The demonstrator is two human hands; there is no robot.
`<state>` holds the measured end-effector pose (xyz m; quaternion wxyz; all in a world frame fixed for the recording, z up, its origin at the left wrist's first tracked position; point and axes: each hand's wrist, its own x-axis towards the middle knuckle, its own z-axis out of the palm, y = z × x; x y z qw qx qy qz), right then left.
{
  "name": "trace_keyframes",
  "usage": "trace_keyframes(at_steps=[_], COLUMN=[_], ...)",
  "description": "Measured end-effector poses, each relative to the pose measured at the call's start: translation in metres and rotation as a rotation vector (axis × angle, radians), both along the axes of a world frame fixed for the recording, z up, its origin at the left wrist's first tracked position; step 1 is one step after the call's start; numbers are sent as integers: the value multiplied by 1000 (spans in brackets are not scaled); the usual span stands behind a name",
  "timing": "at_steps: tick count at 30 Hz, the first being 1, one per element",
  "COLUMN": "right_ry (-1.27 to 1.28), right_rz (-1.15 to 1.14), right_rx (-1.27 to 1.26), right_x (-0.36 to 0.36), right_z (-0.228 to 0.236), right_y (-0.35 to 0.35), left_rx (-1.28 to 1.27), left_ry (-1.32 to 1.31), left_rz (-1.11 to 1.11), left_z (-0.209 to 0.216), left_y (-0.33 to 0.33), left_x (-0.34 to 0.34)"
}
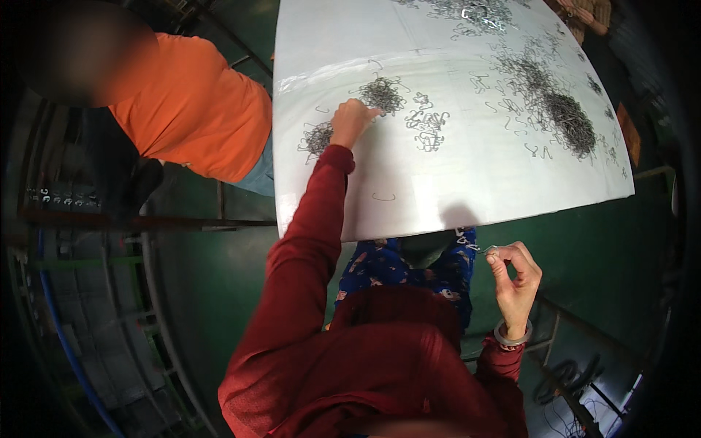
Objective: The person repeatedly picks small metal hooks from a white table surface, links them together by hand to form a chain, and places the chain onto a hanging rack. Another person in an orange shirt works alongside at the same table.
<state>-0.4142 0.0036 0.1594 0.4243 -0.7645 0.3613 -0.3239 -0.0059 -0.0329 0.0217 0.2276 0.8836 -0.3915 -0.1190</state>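
Observation:
My left hand [352,124] rests over the white tabletop [416,197], its fingers curled and the thumb reaching toward a dark pile of small S-shaped metal hooks [381,95]. Whatever its fingertips hold is too small to make out. A second heap of hooks [318,139] lies just left of that wrist. Beyond the table's near edge, my right hand [517,271] pinches a thin metal hook [483,250] between thumb and fingers. Several shiny hooks [462,236] show beside its tip; whether they are linked to it is unclear.
Loose hooks [427,124] lie right of the middle pile, and a large dark heap [569,124] covers the table's right side. One single hook [383,197] lies near the front. A person in an orange top [197,109] is at the left; another person's hands [584,14] show at far right.

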Motion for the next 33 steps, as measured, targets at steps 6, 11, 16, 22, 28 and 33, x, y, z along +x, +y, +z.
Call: trace_keyframes(at_steps=[6,11,16,22,28,33], right_ry=[8,36,11,-19,-27,-27], right_rz=[-30,-30,-39,-35,-29,-34], right_rx=[6,34,38,31,20,43], right_x=[-12,-17,-17,-18,-19,-18], right_z=[-2,-7,-9,-9,-16,-24], right_y=[6,13,22,33,32,35], left_rx=[173,67,-358,249,67,-137], left_ry=[-132,-12,81,8,555,945], left_rz=[7,-292,-299,-229,-345,-204], left_z=[-18,-16,9,13,3,1], left_y=[-14,23,17,-17,-15,-4], left_x=[3,-11,-13,19,43,47])
